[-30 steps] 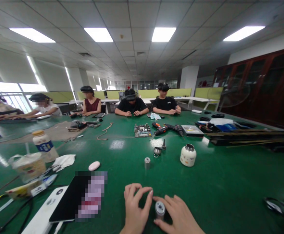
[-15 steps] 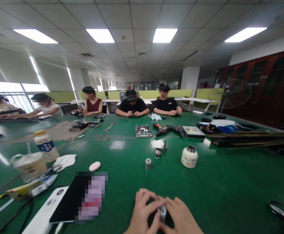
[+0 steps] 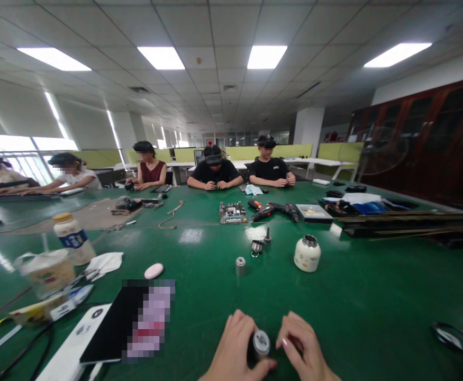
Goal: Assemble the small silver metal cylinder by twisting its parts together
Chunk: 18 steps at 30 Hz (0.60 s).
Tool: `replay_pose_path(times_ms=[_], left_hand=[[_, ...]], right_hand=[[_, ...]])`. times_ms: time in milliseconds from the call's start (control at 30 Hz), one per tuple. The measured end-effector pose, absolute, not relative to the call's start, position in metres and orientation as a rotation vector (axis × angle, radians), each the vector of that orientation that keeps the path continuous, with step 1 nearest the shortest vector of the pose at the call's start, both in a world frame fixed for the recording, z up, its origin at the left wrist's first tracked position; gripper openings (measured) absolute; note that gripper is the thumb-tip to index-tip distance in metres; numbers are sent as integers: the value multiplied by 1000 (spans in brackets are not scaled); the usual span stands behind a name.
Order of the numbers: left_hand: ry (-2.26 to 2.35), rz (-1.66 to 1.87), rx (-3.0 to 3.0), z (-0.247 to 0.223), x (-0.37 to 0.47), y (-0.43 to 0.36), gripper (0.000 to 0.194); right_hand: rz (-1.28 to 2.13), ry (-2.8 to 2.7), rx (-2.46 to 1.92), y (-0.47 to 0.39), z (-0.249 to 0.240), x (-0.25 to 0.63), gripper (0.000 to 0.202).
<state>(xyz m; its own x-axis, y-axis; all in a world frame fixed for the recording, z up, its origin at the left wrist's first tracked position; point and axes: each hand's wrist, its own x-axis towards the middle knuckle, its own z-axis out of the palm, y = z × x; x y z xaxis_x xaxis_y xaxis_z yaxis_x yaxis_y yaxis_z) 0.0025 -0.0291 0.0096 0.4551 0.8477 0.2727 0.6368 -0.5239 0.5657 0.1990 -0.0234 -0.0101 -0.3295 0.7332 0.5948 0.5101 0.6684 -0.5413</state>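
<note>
Our right hand (image 3: 301,346) has left the metal cylinder (image 3: 261,345), fingers half-curled, contents unclear; left fingers (image 3: 242,329) wrap it, likely steadying.

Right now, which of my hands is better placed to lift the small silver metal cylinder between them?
Probably your left hand: its fingers and thumb curve around the small silver metal cylinder. Your right hand is close too, but curled, with a visible gap to it.

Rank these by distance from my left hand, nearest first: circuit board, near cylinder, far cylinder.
1. Near cylinder, just right of the left hand.
2. Far cylinder, ahead, upright on the table.
3. Circuit board, farther ahead.
</note>
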Motion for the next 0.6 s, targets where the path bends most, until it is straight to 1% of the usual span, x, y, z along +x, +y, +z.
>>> replay_pose_path(times_ms=[67, 167, 267, 433, 500, 600], left_hand=[[1244, 784, 2300, 10, 2, -29, 30], [1232, 820, 2293, 8, 1, -29, 30], [1213, 850, 2302, 6, 0, -30, 26], [1217, 867, 2257, 7, 1, -31, 29], [1223, 874, 2244, 9, 1, -32, 31], [1228, 882, 2249, 10, 1, -32, 30]], right_hand=[[387, -1947, -1045, -22, -6, 195, 34], [463, -1984, -1121, -23, -3, 187, 30], [467, -2029, -1158, -25, 2, 179, 24], [500, -1864, -1207, -17, 17, 183, 33], [447, -1837, -1263, -8, 18, 193, 32], [245, -1939, -1391, 4, 8, 208, 21]])
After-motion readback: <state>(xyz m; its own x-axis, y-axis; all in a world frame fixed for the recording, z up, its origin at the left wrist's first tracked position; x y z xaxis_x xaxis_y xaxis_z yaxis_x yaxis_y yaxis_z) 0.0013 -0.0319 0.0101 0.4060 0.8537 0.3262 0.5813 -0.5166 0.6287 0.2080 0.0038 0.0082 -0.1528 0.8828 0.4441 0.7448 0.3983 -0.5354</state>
